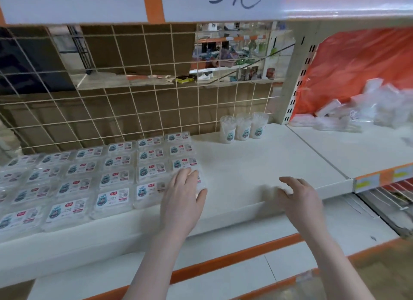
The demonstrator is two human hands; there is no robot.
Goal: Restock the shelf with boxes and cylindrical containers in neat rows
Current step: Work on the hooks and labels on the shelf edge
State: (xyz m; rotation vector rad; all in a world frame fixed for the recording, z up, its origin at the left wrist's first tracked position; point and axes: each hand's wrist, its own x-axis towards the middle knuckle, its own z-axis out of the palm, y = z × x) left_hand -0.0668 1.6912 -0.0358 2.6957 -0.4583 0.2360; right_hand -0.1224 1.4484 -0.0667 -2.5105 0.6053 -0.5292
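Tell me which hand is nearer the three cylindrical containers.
Right. The right hand hovers over bare shelf in front of the cylindrical containers; the left hand rests on a box, farther left.

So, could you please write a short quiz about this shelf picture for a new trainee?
1. True or false: the left hand rests on a flat box at the right end of the rows.
2. How many round tubs stand at the back of the shelf?
3. Is the right hand A) gripping a tub, B) holding nothing, or C) lifting a box?

Key: 1 true; 2 three; 3 B.
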